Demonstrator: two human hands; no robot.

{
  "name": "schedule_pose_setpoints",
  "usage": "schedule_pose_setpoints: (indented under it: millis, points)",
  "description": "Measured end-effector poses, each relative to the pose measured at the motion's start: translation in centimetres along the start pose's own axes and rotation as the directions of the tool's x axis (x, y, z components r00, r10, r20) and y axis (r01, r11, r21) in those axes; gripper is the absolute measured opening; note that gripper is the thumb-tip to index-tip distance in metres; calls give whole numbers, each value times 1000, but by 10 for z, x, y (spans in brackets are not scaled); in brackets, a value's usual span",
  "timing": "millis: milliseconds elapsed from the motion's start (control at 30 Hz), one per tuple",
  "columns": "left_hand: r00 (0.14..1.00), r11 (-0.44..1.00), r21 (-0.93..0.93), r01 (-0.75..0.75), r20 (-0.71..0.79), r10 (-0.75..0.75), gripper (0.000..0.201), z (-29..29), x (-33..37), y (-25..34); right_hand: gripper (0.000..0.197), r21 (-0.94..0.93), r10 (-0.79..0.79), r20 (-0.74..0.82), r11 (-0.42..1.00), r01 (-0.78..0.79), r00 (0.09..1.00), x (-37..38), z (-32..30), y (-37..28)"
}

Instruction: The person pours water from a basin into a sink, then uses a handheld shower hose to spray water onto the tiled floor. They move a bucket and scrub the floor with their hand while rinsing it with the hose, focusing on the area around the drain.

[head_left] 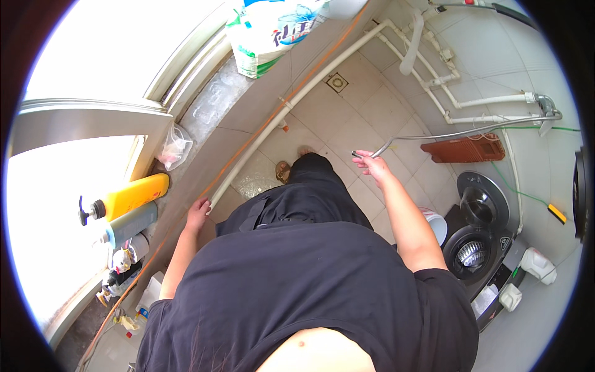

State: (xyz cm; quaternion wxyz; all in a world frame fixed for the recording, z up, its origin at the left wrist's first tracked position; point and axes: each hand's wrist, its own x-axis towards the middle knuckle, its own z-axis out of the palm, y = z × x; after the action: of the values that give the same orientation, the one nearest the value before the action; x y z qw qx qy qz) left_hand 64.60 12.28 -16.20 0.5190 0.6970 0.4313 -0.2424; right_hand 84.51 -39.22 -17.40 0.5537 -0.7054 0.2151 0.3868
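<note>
Right hand (370, 165) is gripping the metal hose (434, 136); left hand (198, 212) is hanging by the white pipe (334, 66), can't tell its grip. Yanking could be straining the elbow joint (546, 104), imo.

Windowsill (175, 179) — yellow pump bottle (139, 195), blue-grey bottle (133, 223), white bag (259, 46) (far end).

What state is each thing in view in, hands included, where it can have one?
Right hand: closed around the end of the metal hose.
Metal hose: held, bent in a curve; no water visible.
Left hand: loosely curled near the white pipe; contact unclear.
Washing machine door: open.
Yellow pump bottle: standing, pump fitted.
White bucket: partly hidden; contents unseen.
</note>
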Motion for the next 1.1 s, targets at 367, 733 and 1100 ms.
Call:
schedule_pose_setpoints:
  millis: [367,733,1100]
  points:
    - [981,990,38,138,-141,-131,31,-11,-45,-67,40,-75,-57,-27,996,55,998,39,14,-36]
    - [991,987,135,89,-110,-75,32,-13,-4,-45,38,-29,-41,-104,999,38,994,34,17,-34]
    - [991,993,-117,-12,129,27,34,15,23,-30,35,-57,-77,65,995,81,995,-3,34,-29]
